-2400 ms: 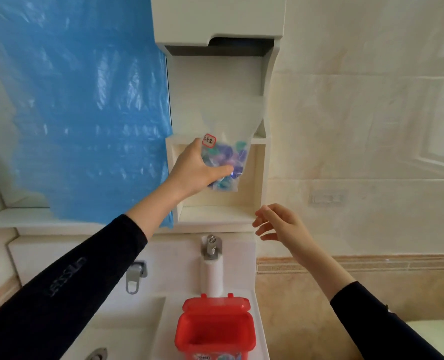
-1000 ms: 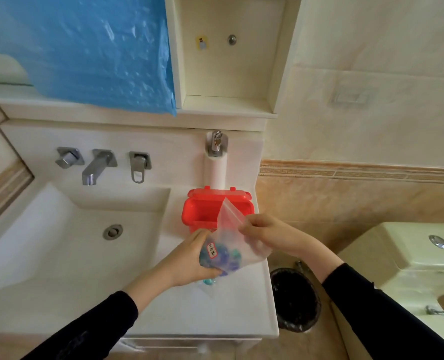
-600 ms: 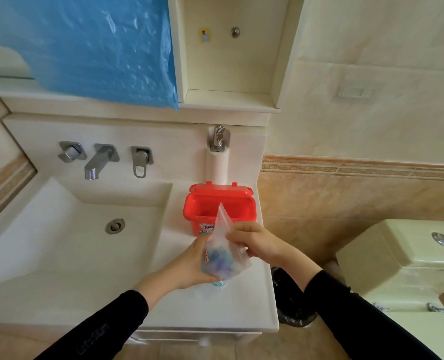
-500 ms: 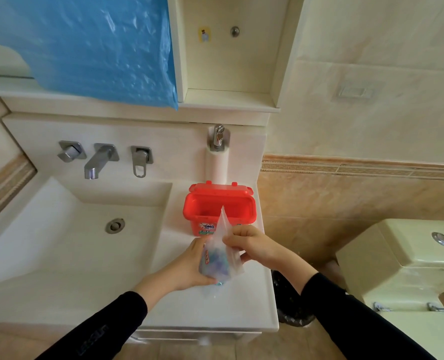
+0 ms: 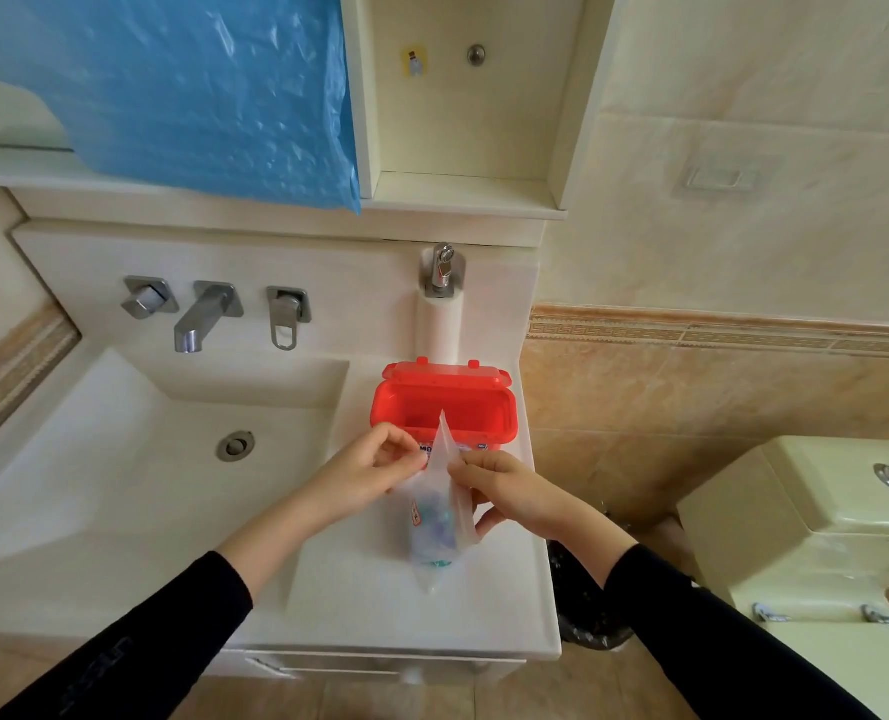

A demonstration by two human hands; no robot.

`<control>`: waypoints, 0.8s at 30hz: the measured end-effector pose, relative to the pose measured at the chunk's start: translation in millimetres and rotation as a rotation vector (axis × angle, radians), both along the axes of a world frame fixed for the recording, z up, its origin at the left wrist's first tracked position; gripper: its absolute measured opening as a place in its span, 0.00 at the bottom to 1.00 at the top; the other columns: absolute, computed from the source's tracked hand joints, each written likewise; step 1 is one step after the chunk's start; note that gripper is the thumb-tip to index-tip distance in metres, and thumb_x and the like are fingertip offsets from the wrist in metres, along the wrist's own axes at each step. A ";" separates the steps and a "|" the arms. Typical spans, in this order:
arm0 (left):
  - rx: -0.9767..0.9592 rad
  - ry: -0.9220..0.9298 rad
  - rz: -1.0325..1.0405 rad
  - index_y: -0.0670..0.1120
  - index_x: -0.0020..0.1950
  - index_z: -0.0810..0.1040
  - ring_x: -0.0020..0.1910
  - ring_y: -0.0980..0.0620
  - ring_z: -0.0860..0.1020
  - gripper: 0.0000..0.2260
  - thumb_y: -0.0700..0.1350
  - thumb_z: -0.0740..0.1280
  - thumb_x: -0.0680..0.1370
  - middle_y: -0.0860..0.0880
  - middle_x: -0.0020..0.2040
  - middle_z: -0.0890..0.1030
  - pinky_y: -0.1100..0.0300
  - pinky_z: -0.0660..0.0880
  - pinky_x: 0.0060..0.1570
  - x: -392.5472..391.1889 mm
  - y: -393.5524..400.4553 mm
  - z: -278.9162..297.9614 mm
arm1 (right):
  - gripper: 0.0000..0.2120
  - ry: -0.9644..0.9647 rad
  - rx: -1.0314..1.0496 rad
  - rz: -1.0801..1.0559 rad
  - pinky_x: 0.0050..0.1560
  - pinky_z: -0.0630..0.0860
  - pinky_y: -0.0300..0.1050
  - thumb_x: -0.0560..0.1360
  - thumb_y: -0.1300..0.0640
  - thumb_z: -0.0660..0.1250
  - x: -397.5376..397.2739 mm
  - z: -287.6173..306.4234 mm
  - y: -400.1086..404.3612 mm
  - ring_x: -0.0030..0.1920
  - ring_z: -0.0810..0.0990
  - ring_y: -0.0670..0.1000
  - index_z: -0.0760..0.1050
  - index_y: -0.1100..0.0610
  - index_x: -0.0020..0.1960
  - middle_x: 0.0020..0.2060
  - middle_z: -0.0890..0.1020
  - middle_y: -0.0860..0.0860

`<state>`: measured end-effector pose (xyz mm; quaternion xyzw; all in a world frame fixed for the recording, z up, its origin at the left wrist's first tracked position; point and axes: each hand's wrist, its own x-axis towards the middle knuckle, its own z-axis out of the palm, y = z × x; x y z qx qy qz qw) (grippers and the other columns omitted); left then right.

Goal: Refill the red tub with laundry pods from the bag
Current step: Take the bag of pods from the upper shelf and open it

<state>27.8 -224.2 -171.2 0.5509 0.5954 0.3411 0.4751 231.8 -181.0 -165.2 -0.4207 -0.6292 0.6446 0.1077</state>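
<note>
Now, fingertips: my left hand (image 5: 362, 478) and my right hand (image 5: 510, 493) each pinch one side of the clear bag (image 5: 440, 517) near its top, thumb and forefinger pressed together on the plastic
Left hand: curled into a narrow grip on the bag's left edge, knuckles towards the sink (image 5: 136, 475)
Right hand: curled the same way on the bag's right edge, lower fingers tucked behind the plastic
Bag: upright between my hands, its top corner rising to a point in front of the tub's front wall; whether the mouth is parted I cannot tell
Laundry pods (image 5: 434, 532): bunched in the lower half of the bag, blue, purple and teal, with a small red and white label (image 5: 415, 516) on the plastic beside them
Bag bottom: hanging just over the white counter (image 5: 380, 605); I cannot tell whether it touches
Red tub (image 5: 445, 407): on the counter just behind my hands, lid hinged back and standing open, inside looks bare as far as I can see
Sleeves: black, on both forearms
Further out: wall tap (image 5: 198, 314) above the basin, blue plastic sheet (image 5: 182, 90) hanging above the ledge, black bin (image 5: 582, 605) on the floor to the right of the counter, pale toilet (image 5: 816, 532) beyond it
</note>
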 end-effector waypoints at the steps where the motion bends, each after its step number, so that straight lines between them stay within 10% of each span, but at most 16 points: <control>1: -0.027 -0.026 0.003 0.46 0.50 0.75 0.42 0.56 0.78 0.05 0.46 0.66 0.78 0.51 0.46 0.80 0.63 0.74 0.41 4.3 0.4 2.7 | 0.17 0.012 -0.001 -0.006 0.39 0.82 0.52 0.83 0.53 0.57 -0.3 -1.4 0.1 0.40 0.81 0.54 0.75 0.67 0.57 0.42 0.80 0.59; 13: -0.146 -0.265 0.021 0.43 0.44 0.74 0.32 0.54 0.75 0.15 0.52 0.58 0.81 0.49 0.35 0.78 0.57 0.71 0.34 38.4 -3.4 -10.5 | 0.26 0.236 -0.220 -0.119 0.48 0.79 0.52 0.75 0.36 0.58 0.6 -20.0 -6.2 0.50 0.78 0.58 0.78 0.58 0.54 0.45 0.81 0.54; 24: -0.137 -0.341 0.037 0.43 0.42 0.73 0.29 0.53 0.74 0.19 0.58 0.57 0.78 0.47 0.32 0.76 0.61 0.70 0.31 39.2 -0.1 -13.5 | 0.14 0.341 -0.314 -0.163 0.56 0.69 0.60 0.83 0.52 0.57 -1.0 -31.0 -7.2 0.51 0.77 0.59 0.79 0.57 0.51 0.45 0.83 0.55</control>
